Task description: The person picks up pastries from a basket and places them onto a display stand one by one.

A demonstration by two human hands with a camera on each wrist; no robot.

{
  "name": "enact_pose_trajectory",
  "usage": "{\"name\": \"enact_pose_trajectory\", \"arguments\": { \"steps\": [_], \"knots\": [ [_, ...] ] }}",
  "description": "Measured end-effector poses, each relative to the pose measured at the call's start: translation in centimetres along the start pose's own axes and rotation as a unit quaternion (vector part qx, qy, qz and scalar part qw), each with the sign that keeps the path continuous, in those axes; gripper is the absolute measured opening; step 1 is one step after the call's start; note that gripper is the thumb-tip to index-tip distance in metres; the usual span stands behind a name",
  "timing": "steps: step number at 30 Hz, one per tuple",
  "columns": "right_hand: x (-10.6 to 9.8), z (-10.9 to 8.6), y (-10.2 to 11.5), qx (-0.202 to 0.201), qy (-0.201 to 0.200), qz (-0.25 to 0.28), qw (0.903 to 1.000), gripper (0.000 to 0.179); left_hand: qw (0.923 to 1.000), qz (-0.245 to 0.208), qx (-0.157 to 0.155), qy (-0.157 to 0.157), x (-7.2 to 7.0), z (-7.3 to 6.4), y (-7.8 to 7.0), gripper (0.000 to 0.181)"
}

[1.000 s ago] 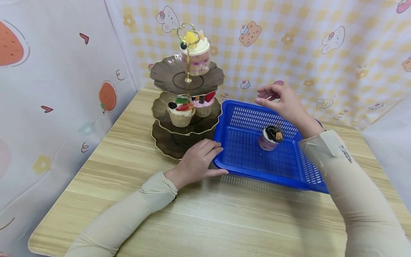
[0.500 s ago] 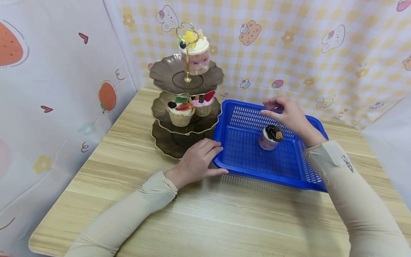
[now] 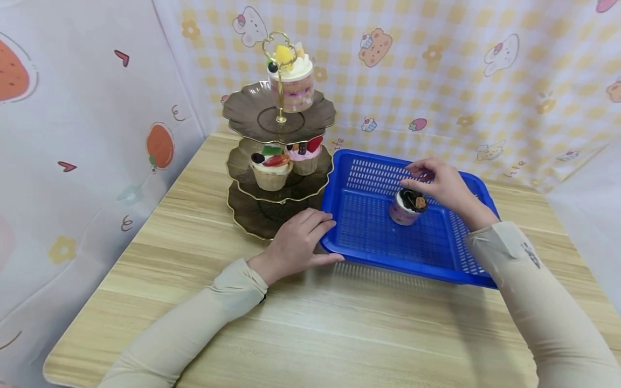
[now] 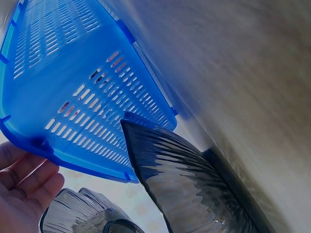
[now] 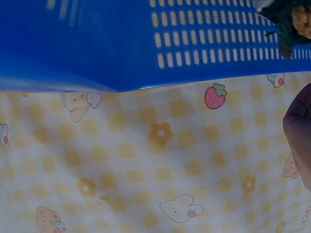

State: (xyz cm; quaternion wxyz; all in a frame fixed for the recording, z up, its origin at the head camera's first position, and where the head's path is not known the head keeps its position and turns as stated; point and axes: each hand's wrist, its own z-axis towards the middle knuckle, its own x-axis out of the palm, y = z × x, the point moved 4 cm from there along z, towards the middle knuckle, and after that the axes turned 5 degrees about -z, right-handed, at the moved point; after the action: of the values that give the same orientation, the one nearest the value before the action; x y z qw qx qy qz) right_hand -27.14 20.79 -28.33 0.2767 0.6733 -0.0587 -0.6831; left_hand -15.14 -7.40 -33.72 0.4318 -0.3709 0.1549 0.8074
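In the head view, a small cake cup (image 3: 406,208) with dark topping and a brown nut-like piece stands in the blue basket (image 3: 412,272). Just above and behind it hovers my right hand (image 3: 443,186), fingers loosely bent, thumb tip by the topping, nothing in its grasp. My left hand (image 3: 296,242) rests on the basket's near left corner, fingers over the left rim and thumb along the front one. The left wrist view shows its fingers (image 4: 29,182) against the rim. Only part of the right hand (image 5: 300,131) and the dark topping (image 5: 284,19) enter the right wrist view.
Left of the basket stands a three-tier stand (image 3: 262,116). A layered fruit cake cup (image 3: 293,89) occupies its top tier; a white-topped cupcake (image 3: 270,175) and a pink-topped cupcake (image 3: 304,159) share the middle one. A wooden table (image 3: 310,334) lies beneath, a checked cloth behind.
My right hand has come down and slightly right, from above the basket's back edge to the dark-topped cake cup. My left hand stays at the basket corner.
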Motion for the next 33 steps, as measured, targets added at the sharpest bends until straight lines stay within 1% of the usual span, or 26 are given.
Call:
{"name": "enact_pose_trajectory", "arguments": {
  "steps": [4, 7, 11, 14, 19, 26, 33],
  "knots": [
    [0.2, -0.1, -0.6, 0.007, 0.019, 0.007, 0.9998, 0.052, 1.0000, 0.003, 0.004, -0.006, 0.0, 0.0, 0.0, 0.066],
    [0.3, 0.1, -0.7, 0.002, 0.024, 0.001, 0.9997, 0.053, 0.9999, 0.005, 0.007, -0.010, 0.0, 0.0, 0.1, 0.067],
    [0.6, 0.1, -0.7, 0.007, 0.034, -0.024, 0.9991, 0.054, 0.9999, 0.004, 0.007, -0.011, 0.1, -0.1, 0.1, 0.067],
    [0.8, 0.1, -0.7, 0.020, 0.043, -0.042, 0.9980, 0.055, 0.9999, 0.003, 0.007, -0.012, 0.0, -0.1, 0.1, 0.067],
    [1.0, 0.0, -0.7, 0.029, 0.040, -0.057, 0.9971, 0.053, 0.9999, 0.002, 0.008, -0.014, -0.1, -0.1, 0.2, 0.067],
    [0.7, -0.1, -1.0, 0.040, 0.022, -0.059, 0.9972, 0.053, 1.0000, -0.002, 0.006, -0.007, 0.0, -0.1, 0.2, 0.066],
    [1.1, -0.1, -1.6, 0.043, 0.039, -0.077, 0.9953, 0.059, 1.0000, -0.006, 0.002, -0.003, 0.0, 0.0, 0.1, 0.066]
  ]
}}
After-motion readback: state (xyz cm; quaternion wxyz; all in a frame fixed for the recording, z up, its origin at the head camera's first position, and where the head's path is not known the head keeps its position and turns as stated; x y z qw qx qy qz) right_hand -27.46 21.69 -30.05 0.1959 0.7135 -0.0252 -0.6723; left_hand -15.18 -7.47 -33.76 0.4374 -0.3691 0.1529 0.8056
